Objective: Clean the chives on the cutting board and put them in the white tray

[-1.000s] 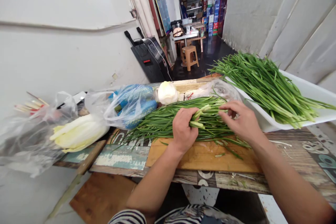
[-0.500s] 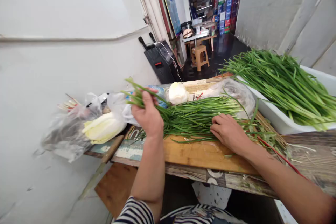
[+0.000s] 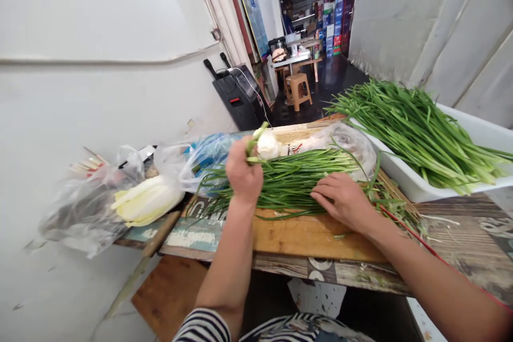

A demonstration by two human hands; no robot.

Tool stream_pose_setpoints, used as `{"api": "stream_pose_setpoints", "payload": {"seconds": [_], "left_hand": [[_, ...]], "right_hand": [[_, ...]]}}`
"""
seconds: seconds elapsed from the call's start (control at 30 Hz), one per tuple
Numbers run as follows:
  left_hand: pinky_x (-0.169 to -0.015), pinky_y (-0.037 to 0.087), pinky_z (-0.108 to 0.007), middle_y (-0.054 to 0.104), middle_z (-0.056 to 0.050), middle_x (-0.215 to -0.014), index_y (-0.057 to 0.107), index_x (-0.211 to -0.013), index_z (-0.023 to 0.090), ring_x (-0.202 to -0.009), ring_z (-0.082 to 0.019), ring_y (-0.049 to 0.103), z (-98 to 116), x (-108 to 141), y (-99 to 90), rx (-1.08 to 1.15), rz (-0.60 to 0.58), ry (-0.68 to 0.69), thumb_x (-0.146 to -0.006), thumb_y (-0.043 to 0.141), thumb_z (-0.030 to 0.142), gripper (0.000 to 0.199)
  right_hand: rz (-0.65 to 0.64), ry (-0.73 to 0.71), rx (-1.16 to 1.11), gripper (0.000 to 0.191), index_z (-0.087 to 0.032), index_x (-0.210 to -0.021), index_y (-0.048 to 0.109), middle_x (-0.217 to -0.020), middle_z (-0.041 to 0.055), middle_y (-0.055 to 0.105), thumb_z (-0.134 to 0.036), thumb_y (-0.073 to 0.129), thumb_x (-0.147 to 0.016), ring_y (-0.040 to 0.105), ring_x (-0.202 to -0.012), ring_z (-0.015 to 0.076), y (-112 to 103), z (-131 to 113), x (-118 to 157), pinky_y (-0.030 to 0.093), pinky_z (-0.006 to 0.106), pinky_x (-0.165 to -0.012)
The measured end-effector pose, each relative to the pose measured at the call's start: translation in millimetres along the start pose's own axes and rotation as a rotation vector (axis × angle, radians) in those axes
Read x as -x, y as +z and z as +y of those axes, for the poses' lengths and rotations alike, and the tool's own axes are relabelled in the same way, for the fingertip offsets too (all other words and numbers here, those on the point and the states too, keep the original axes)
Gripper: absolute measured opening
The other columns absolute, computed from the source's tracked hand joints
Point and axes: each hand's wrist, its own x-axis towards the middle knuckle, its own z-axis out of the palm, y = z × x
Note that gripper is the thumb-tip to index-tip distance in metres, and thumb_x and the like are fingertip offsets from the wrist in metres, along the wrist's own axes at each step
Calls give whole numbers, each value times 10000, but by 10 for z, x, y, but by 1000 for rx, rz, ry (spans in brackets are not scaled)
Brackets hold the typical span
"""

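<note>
Behind the left hand's fingers (image 3: 238, 153), green stalks (image 3: 251, 146) are partly hidden.

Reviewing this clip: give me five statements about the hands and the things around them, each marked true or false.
1. The left hand grips a bunch of stems. True.
2. The white tub holds long greens. True.
3. The right hand is inside the tub. False: it is at the pile by the wooden board.
4. The cabbage lies right of the board. False: it lies left.
5. The stool is tan. True.
</note>
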Motion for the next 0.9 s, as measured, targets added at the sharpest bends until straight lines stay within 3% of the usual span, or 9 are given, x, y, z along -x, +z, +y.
{"api": "stream_pose_setpoints", "payload": {"seconds": [0.1,0.17,0.23,0.3,0.43,0.6,0.67,0.73,0.9], "left_hand": [[-756,473,-257,664,-44,-872,618,-1041,159,-827,-141,617,-4,256,177,14,-129,40,-983,455,219,183],[-768,468,-264,662,-54,-881,620,-1053,157,-838,-151,606,-16,320,218,33,-171,56,-991,441,228,202],[-781,464,-265,668,-63,-905,622,-1073,156,-848,-155,603,-18,338,220,51,-181,56,-995,454,252,208],[-798,464,-263,676,-66,-928,618,-1101,155,-860,-152,608,-11,343,204,70,-146,43,-990,486,274,210],[-819,473,-264,687,-61,-928,616,-1126,155,-855,-149,625,4,369,194,68,-53,-5,-974,537,307,229],[-822,501,-258,713,-74,-948,632,-1094,149,-880,-150,659,-12,389,224,72,-18,-69,-975,527,275,203],[-829,508,-249,719,-72,-960,637,-1088,151,-896,-147,668,-15,386,224,99,19,-105,-966,537,244,183],[-825,512,-243,721,-67,-952,641,-1087,155,-886,-143,672,-7,385,219,119,36,-124,-956,543,218,176],[-818,517,-247,725,-70,-936,657,-1062,144,-865,-151,676,71,411,222,148,-13,-111,-916,579,183,170]], "right_hand": [[221,110,1,177,-197,-880,717,-886,25,739,-269,576,-961,593,-812,180,-102,66,0,356,352,-758],[274,150,32,161,-193,-944,726,-908,36,743,-264,581,-955,601,-834,195,-151,97,-32,360,351,-743],[199,117,60,183,-194,-977,734,-922,45,737,-260,565,-960,587,-841,204,-162,87,-124,360,349,-739],[44,54,100,204,-207,-942,748,-911,51,722,-261,552,-963,553,-832,209,-119,34,-291,346,352,-741],[-231,-16,245,213,-205,-852,759,-928,93,681,-235,567,-941,502,-923,245,113,-86,-741,319,374,-782],[-354,-10,281,245,-177,-804,750,-927,110,670,-229,550,-935,501,-977,272,296,8,-1042,352,385,-809],[-296,38,214,237,-169,-808,746,-917,109,684,-220,548,-926,522,-947,261,243,109,-1000,381,383,-818],[-151,125,95,195,-163,-811,740,-906,103,701,-192,563,-888,553,-911,245,144,201,-885,414,380,-834],[322,582,-407,217,-178,-857,735,-797,51,722,-367,642,-806,604,-687,185,-27,214,-530,491,340,-680]]}}
